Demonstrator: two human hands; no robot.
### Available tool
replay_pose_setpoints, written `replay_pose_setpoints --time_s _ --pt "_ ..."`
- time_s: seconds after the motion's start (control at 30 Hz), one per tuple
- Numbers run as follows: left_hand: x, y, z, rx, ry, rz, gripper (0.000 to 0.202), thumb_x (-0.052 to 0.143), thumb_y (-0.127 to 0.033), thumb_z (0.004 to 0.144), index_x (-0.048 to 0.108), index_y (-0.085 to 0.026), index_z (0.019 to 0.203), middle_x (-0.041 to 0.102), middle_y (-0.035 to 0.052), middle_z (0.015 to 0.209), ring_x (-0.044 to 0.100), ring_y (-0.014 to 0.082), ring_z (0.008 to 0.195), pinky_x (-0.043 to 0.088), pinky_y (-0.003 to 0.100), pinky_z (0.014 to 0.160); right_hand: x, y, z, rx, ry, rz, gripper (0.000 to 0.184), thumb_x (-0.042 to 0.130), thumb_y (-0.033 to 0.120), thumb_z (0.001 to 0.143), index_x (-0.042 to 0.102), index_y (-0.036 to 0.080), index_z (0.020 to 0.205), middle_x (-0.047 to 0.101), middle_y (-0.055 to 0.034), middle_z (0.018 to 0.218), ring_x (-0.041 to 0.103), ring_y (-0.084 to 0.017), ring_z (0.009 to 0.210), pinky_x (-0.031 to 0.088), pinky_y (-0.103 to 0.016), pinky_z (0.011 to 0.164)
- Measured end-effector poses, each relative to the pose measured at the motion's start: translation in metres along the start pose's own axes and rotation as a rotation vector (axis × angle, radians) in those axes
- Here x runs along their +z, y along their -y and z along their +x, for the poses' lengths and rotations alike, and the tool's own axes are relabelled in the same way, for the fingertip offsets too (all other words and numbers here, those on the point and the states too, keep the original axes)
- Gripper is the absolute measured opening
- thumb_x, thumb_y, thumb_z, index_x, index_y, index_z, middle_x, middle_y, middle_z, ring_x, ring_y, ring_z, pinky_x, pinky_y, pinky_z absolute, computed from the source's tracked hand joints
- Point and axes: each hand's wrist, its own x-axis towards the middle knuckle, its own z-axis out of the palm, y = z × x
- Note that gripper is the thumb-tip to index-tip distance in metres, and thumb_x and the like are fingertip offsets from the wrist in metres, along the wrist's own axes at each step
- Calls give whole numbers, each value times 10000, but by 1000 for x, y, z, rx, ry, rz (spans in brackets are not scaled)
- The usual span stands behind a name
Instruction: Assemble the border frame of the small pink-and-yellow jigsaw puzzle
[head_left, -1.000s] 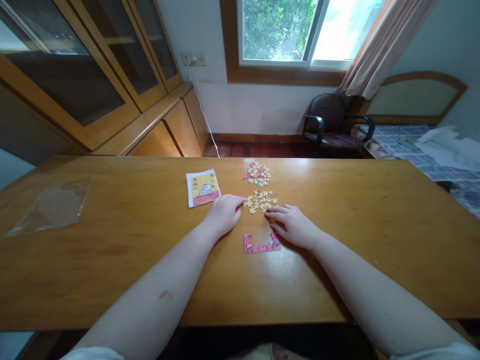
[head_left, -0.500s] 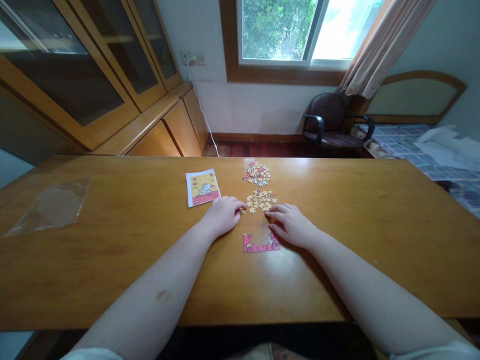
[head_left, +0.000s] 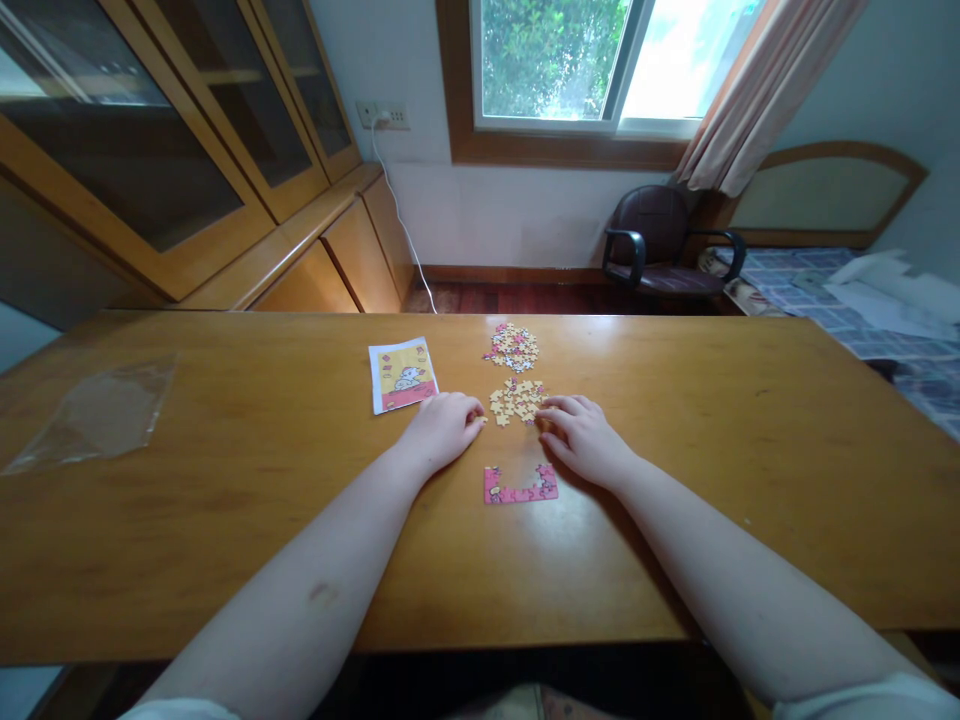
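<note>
I count two piles, the far pile (head_left: 513,346) beyond the near pile (head_left: 516,401). My left hand (head_left: 442,430) lies slack and empty just left of it. My right hand (head_left: 586,437) touches its right edge, and I cannot tell whether it pinches a piece. One pink strip (head_left: 520,487) lies nearer me.

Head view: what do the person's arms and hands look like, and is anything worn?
The left hand and right hand are bare: no gloves, rings or watch show. A pale, short left sleeve and right sleeve edge in at the bottom corners only.

Soft daylight from the window (head_left: 592,60) beyond the hands leaves pale glare on the table (head_left: 225,480); wide-angle bending warps the edges.
</note>
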Motion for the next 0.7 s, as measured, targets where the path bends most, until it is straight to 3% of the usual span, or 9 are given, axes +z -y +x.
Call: replay_pose_setpoints --time_s 0.17,0.3,0.43,0.6,0.7 --pt "2 1 -2 9 -61 19 235 547 -323 869 673 -217 1037 680 62 1036 602 238 989 428 374 910 3 -1 0 -10 20 -38 410 554 374 896 597 245 1283 495 -111 1416 411 -312 1288 323 -512 1076" --pt "4 2 -1 28 -48 34 212 545 -311 864 688 -233 1001 680 55 1006 604 237 975 423 382 915 6 0 -1 17 42 -84 400 527 428 916 607 290 1283 413 -90 1492 298 -354 1385 218 -580 1124" --pt "4 2 0 17 -30 26 193 550 -315 857 691 -225 955 681 55 960 607 235 939 438 368 867 6 0 0 26 41 -78 348 533 394 914 648 264 1215 427 -80 1484 284 -351 1400 205 -573 1140" --pt "3 2 0 17 -30 9 179 561 -325 847 683 -217 923 673 56 925 605 228 907 445 353 839 10 -1 3 21 20 -92 388 525 340 920 583 310 1302 376 -89 1518 227 -368 1427 192 -619 1124" --pt "2 3 0 21 -29 0 183 562 -338 844 682 -216 909 669 54 915 602 226 886 450 351 823 13 -2 5 24 0 -80 310 527 315 917 645 297 1203 423 -79 1487 244 -360 1422 198 -625 1120"
